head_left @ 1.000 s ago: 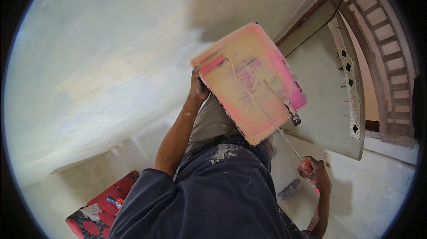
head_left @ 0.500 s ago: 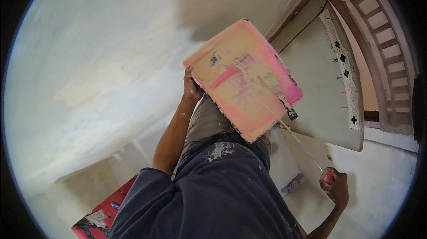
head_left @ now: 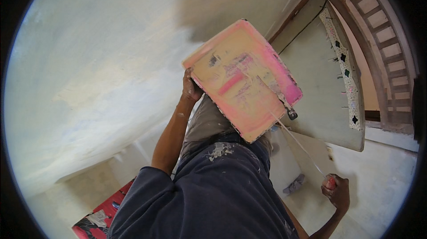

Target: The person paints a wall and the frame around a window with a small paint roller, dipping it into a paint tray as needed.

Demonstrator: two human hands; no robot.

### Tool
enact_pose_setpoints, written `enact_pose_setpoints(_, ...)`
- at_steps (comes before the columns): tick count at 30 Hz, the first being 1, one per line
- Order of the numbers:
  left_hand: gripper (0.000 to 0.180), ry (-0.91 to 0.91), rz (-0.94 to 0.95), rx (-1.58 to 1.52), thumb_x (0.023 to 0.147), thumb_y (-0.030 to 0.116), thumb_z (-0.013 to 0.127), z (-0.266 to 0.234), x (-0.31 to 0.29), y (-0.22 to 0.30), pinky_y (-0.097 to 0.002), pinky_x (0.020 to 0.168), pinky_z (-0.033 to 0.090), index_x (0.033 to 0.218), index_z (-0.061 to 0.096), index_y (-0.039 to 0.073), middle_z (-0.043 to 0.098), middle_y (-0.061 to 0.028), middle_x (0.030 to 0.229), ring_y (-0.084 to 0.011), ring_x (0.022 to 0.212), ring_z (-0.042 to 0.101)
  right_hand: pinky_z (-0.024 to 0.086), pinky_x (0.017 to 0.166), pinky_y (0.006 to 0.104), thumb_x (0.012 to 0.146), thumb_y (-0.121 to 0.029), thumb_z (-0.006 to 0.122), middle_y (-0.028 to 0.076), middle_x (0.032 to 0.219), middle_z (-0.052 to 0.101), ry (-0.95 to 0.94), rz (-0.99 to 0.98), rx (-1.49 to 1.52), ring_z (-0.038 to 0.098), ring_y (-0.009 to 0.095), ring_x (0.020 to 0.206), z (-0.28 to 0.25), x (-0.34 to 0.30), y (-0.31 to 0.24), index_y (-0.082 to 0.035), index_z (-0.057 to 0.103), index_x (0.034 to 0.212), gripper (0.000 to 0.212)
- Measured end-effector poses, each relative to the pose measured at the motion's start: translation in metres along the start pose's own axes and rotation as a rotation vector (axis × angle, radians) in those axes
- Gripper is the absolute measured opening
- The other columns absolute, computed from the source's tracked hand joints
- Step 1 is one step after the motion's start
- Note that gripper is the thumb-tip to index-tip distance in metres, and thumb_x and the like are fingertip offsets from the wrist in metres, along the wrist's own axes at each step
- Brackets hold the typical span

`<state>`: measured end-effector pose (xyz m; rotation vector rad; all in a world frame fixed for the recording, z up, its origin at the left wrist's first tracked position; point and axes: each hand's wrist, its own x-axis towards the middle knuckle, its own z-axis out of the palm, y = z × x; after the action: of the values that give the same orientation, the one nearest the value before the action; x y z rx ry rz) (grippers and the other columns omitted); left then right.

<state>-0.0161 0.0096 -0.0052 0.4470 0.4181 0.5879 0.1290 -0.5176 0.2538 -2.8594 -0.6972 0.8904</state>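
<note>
Paint tray (head_left: 253,128) is gloriously messy: peachy cream, hot pink smears, purple scuffs, crusty rim, held up over the person's legs. Left hand (head_left: 192,87) grips its left edge; right hand (head_left: 340,193) is wrapped round the red handle of a skinny-rodded paint roller (head_left: 231,83), sleeve on the tray. Black-handled tool (head_left: 292,113) pokes over the right edge, grey door (head_left: 311,74) beyond.

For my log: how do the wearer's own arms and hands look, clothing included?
Both the left hand and right hand are ungloved. The left forearm is bare, with a small pale smear; the right forearm is bare too. The dark navy top has a loose left sleeve ending near the elbow.
</note>
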Motion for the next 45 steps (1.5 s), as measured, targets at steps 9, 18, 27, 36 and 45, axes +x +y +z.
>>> enact_pose_setpoints(9, 0.057, 0.04, -0.013, -0.022, 0.086, 0.038, 0.048, -0.002, 0.002, -0.001, -0.0435, 0.101, 0.039, 0.131, 0.041, 0.003, 0.05, -0.0143, 0.128, -0.0294, 0.116, 0.049, 0.049, 0.07, 0.0422, 0.065, -0.018, 0.078, 0.02, 0.081, 0.063, -0.059, 0.012, -0.009, 0.061, 0.036, 0.077, 0.019, 0.05, -0.077, -0.006, 0.06, 0.105, 0.045)
enact_pose_setpoints(18, 0.053, 0.053, 0.022, 0.005, 0.091, 0.039, 0.04, -0.007, 0.002, -0.003, -0.0416, 0.103, 0.037, 0.131, 0.041, 0.004, 0.05, -0.0131, 0.128, -0.0281, 0.117, 0.049, 0.051, 0.066, 0.0381, 0.069, -0.012, 0.075, 0.016, 0.075, 0.064, 0.008, -0.026, -0.011, 0.062, 0.032, 0.068, 0.024, 0.03, -0.026, -0.003, 0.062, 0.102, 0.037)
enact_pose_setpoints(27, 0.047, 0.038, 0.011, -0.036, 0.092, 0.036, 0.04, -0.006, 0.004, 0.0, -0.0402, 0.1, 0.039, 0.126, 0.047, 0.005, 0.054, -0.0104, 0.123, -0.0248, 0.114, 0.051, 0.047, 0.054, 0.0273, 0.069, -0.005, 0.073, 0.004, 0.064, 0.057, -0.009, 0.211, 0.258, 0.052, 0.01, 0.059, 0.032, 0.001, 0.047, 0.0, 0.062, 0.087, 0.022)
enact_pose_setpoints(36, 0.048, 0.003, -0.015, -0.017, 0.093, 0.038, 0.039, -0.002, 0.001, 0.002, -0.0423, 0.098, 0.041, 0.128, 0.044, 0.006, 0.052, -0.0099, 0.126, -0.0254, 0.115, 0.05, 0.047, 0.059, 0.0331, 0.066, -0.017, 0.076, 0.012, 0.065, 0.059, 0.08, 0.074, 0.229, 0.056, 0.021, 0.058, 0.075, 0.058, -0.017, -0.002, 0.061, 0.084, 0.028)
enact_pose_setpoints(45, 0.063, -0.089, -0.045, 0.017, 0.091, 0.052, 0.037, 0.003, -0.003, 0.002, -0.0437, 0.103, 0.036, 0.133, 0.04, 0.004, 0.046, -0.0107, 0.134, -0.0278, 0.121, 0.045, 0.045, 0.056, 0.0341, 0.063, -0.023, 0.08, 0.01, 0.061, 0.056, 0.187, -0.081, 0.358, 0.054, 0.019, 0.057, 0.07, 0.058, 0.016, -0.002, 0.059, 0.079, 0.034)
